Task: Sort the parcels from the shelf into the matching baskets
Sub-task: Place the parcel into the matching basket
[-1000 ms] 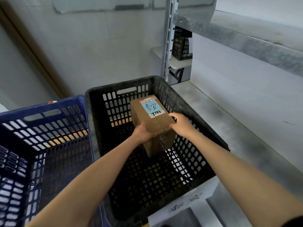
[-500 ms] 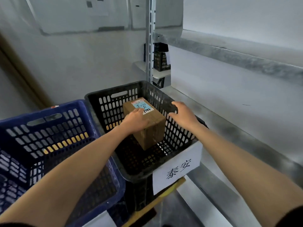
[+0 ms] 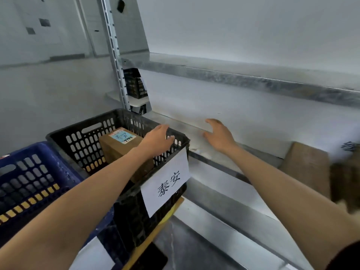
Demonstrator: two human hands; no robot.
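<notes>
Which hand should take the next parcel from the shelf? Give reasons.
Right, probably. The right hand is open above the shelf, nearer the remaining parcel; the left hand hovers over the black basket.

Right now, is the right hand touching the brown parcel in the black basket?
Apart. Head view: right hand over the metal shelf, black plastic basket wall between it and the brown cardboard parcel.

Pale grey walls [image 3: 48, 90], small dark squares [image 3: 44, 22], a perforated steel upright [image 3: 114, 55], a small white table [image 3: 136, 103] far behind — soft, even light.
</notes>
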